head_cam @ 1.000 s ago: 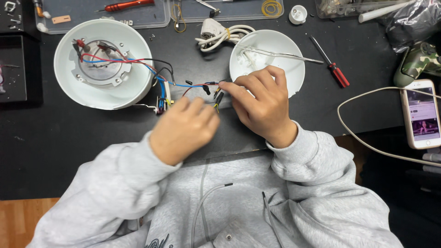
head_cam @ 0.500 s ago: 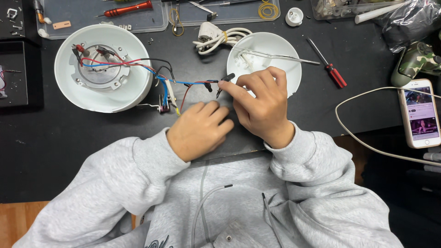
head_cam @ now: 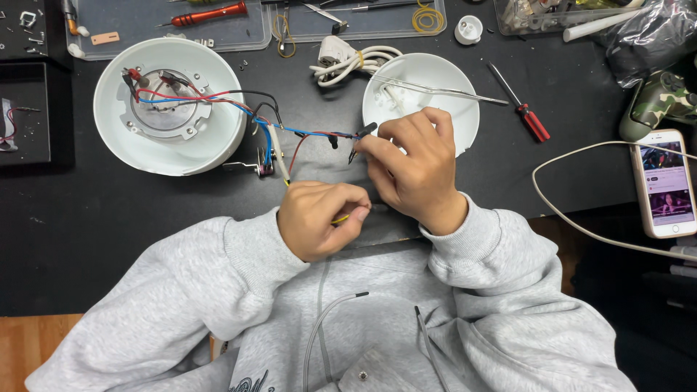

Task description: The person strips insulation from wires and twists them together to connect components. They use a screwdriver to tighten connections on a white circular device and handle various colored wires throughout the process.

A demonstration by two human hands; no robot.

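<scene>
My left hand (head_cam: 319,218) is closed around a thin yellow wire (head_cam: 340,218) near the table's front edge. Just to its right, my right hand (head_cam: 414,170) pinches the black-tipped end of a blue and red wire bundle (head_cam: 312,134). These wires run left into a round white appliance base (head_cam: 170,105) with a metal plate inside. A second white bowl-shaped shell (head_cam: 425,83) lies behind my right hand. Both hands sit close together over the black table (head_cam: 87,225).
A red-handled screwdriver (head_cam: 526,116) lies right of the white shell. A white plug and cord (head_cam: 348,58) sit behind it. Clear trays (head_cam: 181,25) with tools line the back. A phone (head_cam: 664,181), a white cable (head_cam: 581,218) and a camouflage game controller (head_cam: 657,101) are at the right.
My left hand has drawn back toward my body and now holds the yellow wire. My right hand has stayed at the wire ends, shifting only slightly.
</scene>
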